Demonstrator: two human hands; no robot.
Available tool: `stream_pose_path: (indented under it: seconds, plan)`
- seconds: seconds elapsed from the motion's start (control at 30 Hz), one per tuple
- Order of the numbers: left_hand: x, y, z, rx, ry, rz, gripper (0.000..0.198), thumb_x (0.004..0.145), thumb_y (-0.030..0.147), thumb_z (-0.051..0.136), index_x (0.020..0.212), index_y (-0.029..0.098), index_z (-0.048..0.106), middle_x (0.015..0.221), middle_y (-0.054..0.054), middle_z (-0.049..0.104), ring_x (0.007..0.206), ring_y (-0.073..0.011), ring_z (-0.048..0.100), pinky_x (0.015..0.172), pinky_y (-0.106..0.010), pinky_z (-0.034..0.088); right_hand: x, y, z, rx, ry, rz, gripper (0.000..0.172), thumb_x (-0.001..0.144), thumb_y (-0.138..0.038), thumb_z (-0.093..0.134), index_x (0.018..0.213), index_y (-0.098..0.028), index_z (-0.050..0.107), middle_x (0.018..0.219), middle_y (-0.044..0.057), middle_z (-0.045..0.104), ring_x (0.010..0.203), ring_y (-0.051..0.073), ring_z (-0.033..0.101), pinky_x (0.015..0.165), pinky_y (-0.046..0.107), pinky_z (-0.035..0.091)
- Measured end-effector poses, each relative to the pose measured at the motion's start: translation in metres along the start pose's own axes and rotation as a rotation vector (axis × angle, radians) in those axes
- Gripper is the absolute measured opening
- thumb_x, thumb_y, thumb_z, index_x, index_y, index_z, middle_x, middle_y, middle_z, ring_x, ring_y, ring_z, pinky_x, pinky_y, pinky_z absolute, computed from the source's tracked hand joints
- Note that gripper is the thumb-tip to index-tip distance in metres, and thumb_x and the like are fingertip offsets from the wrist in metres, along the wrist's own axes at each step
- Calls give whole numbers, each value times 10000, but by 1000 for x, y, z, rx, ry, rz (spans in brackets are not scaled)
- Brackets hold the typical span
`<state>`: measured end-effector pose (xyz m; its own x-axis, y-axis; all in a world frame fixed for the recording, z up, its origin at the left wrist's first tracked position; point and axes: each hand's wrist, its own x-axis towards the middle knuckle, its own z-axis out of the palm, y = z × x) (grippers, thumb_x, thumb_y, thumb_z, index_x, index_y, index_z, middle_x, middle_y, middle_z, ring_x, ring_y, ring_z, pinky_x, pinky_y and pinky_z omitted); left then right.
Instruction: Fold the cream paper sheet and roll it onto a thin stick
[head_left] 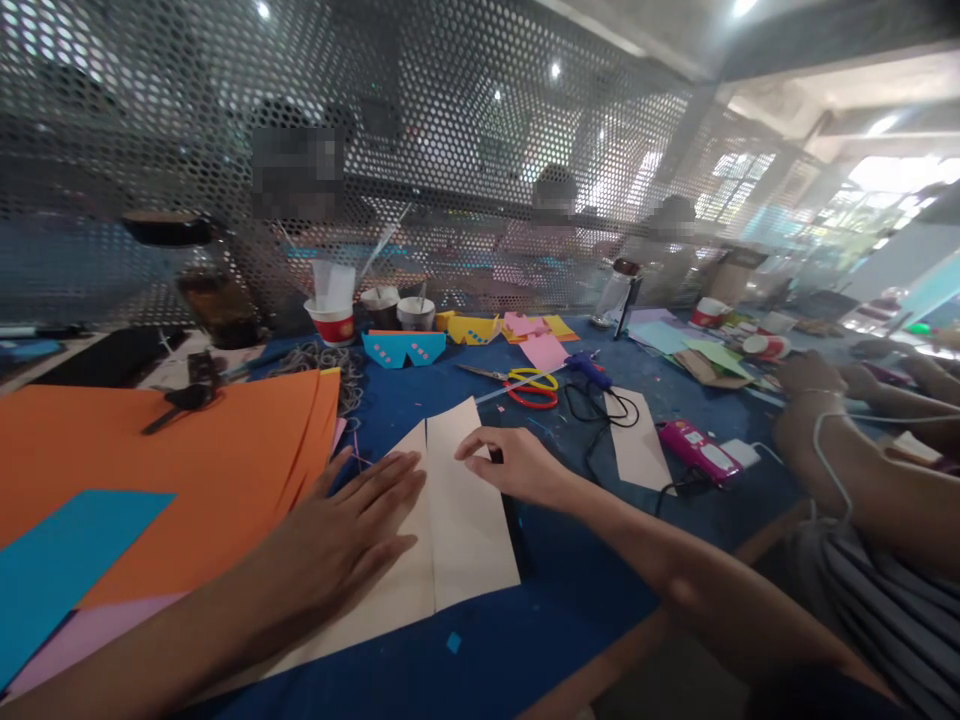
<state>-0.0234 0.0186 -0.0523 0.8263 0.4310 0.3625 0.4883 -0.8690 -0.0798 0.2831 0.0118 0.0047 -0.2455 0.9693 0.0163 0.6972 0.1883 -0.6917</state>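
Note:
A cream sheet of paper [469, 545] lies before me on the blue tabletop, a narrow panel on its right meeting the left part along a straight line. My left hand [352, 530] rests flat on the left part, fingers stretched out. On the upper right panel is my right hand [514, 460], its fingers curled and the thumb close to the index fingertip; nothing shows between them. Just beyond the paper lie scissors [534, 388] with red and yellow handles and a blue glue gun [589, 370] with a black cord.
Orange sheets [247, 440] and a blue sheet [82, 550] lie at left. Blue [405, 348] and yellow [471, 329] paper masks stand near cups [331, 322] at the back. A pink device [699, 452] lies at right, near another person's arm [817, 430]. A perforated metal screen [450, 130] rises behind.

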Motion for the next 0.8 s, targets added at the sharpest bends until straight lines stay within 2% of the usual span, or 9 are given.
stream_pose_path:
  seconds: [0.13,0.3,0.4,0.5,0.57,0.67,0.73,0.8]
  plan:
    - [-1,1,-2,0,-20,-6,741,1168,505,474,1814,312,166,1776,-68,497,1613,-265,482,1372,-452,-69,0,-1,1,-31,-26,20,216,959,-139,697,1048,-252,859,816,-23,746,734,141,605,722,269,390]
    - [2,1,-3,1,17,7,746,1157,498,492,1811,294,197,1753,-68,536,1599,-262,505,1375,-425,-57,-2,-4,-2,-43,-58,15,231,943,-108,691,1015,-243,863,727,-44,658,690,126,559,701,265,376]
    - [2,1,-3,-1,12,4,736,1157,501,495,1806,306,209,1747,-57,546,1599,-263,508,1375,-419,-26,-2,-4,-2,-28,-88,15,245,941,-88,681,1024,-235,860,723,-49,660,678,120,555,701,264,376]
    - [1,2,-3,1,-12,-20,684,1173,492,461,1793,298,251,1779,-51,499,1624,-257,469,1382,-437,-42,-2,-2,-4,-10,-77,14,199,975,-131,694,1049,-232,849,833,-26,752,728,129,591,728,267,393]
    - [0,1,-3,-11,-19,-21,603,1179,476,449,1750,303,367,1788,-45,487,1629,-252,456,1390,-448,-34,-2,-2,-6,21,-89,0,152,998,-193,720,1081,-241,838,996,-6,822,781,139,627,752,272,413]
    - [0,-1,-2,-45,-26,3,481,1170,472,477,1632,355,545,1774,-24,511,1622,-251,471,1399,-464,28,-4,-3,-12,86,-170,-50,155,1001,-247,757,1142,-265,820,1194,-3,848,877,157,686,815,283,455]
    - [0,-2,-1,-65,-44,1,458,1161,484,501,1605,391,566,1776,-9,508,1629,-255,470,1404,-470,54,-5,-5,-16,112,-222,-80,171,993,-230,765,1152,-264,817,1218,-3,848,930,166,705,848,287,468]
    - [-1,-3,0,-72,-49,-14,468,1156,488,512,1615,408,546,1798,-3,475,1635,-259,467,1409,-471,54,-7,-7,-18,96,-241,-78,177,980,-176,750,1119,-251,827,1134,-7,850,898,158,689,831,279,460]
